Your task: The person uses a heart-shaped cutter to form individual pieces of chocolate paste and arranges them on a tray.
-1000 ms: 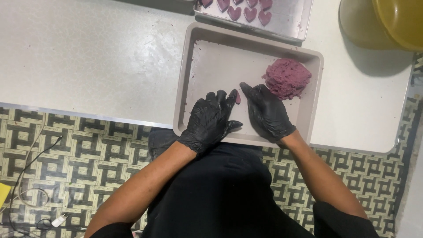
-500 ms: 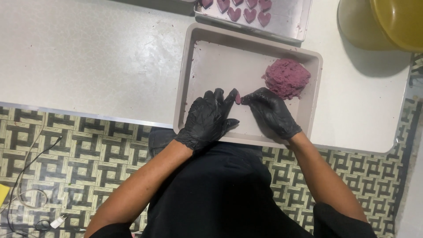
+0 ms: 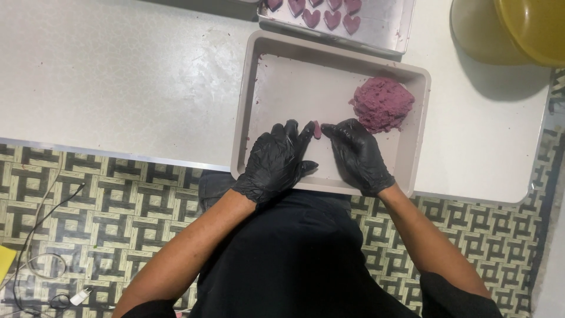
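Note:
Both hands wear black gloves and hover inside a beige rectangular tray. My left hand and my right hand meet fingertip to fingertip around a small purple dough piece, which they pinch between them. A larger lump of purple dough lies in the tray's far right corner, just beyond my right hand.
A metal baking sheet with several purple heart-shaped pieces sits behind the tray. A yellow bowl stands at the back right. The white table ends near my body, over a patterned floor with cables.
My hands have drawn together; the small purple piece went from beside my left fingers to pinched between both hands. My right hand shifted slightly toward me.

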